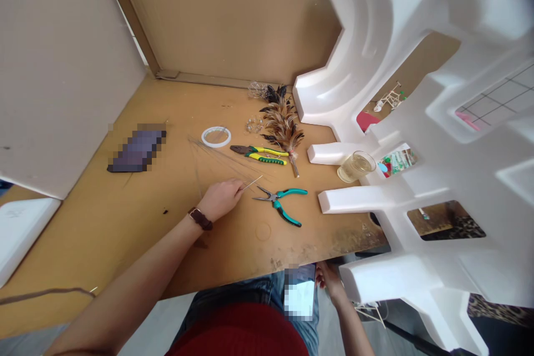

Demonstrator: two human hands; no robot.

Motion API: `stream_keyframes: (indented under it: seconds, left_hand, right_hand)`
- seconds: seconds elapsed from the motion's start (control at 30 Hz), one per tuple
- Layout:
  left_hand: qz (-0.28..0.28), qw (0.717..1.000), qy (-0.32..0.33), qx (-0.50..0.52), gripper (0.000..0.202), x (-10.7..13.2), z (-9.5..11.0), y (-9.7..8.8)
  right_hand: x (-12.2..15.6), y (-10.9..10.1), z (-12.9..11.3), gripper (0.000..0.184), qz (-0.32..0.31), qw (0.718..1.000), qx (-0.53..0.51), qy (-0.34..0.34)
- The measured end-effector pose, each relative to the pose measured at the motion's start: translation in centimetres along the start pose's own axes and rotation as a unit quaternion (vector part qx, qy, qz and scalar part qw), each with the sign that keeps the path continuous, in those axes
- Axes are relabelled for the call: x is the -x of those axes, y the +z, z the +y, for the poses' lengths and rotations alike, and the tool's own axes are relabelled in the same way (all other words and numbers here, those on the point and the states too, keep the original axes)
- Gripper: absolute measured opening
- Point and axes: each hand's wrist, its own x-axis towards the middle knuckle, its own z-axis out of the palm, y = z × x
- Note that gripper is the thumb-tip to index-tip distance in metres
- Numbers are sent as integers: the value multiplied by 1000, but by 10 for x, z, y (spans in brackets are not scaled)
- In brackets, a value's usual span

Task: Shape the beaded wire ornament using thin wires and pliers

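Note:
My left hand point(223, 199), with a dark watch strap on the wrist, rests on the table, its fingers closed on a thin pale wire point(252, 182). Just right of it lie teal-handled long-nose pliers point(278, 200), jaws apart. Beyond are yellow-and-green combination pliers point(261, 153) and several loose thin wires point(221, 157). Low at my lap, my right hand point(329, 279) grips the right edge of a phone point(299, 292) with a blurred screen. A bundle of brown and black feathers point(281, 122) lies at the back, with coiled clear-looking pieces point(255, 124) beside it.
A white tape ring point(216, 137) lies mid-table. To the left is a dark blurred device point(138, 150). A glass of pale liquid point(355, 167) stands near a large white moulded frame point(367, 72) on the right. A brown panel point(225, 16) closes the back.

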Motion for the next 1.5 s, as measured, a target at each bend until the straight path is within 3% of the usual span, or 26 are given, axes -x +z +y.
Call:
stream_keyframes:
  seconds: [0.67, 0.83, 1.03, 1.3, 1.5]
  left_hand:
    - [5, 1000, 0, -3, 18, 0, 0, 4]
    - [1, 1000, -10, -8, 18, 0, 1, 3]
    - [0, 1000, -9, 2, 17, 0, 0, 2]
    - [3, 1000, -8, -4, 17, 1, -1, 4]
    - [4, 1000, -12, -1, 16, 1, 0, 3]
  right_hand:
    - [-9, 2, 12, 42, 12, 1000, 21, -14]
    - [-4, -1, 11, 47, -14, 1000, -15, -19]
    - [13, -5, 12, 32, -45, 997, -42, -35]
    - [-6, 5, 10, 47, 14, 1000, 4, -9]
    - [-10, 7, 10, 48, 18, 1000, 5, -1]
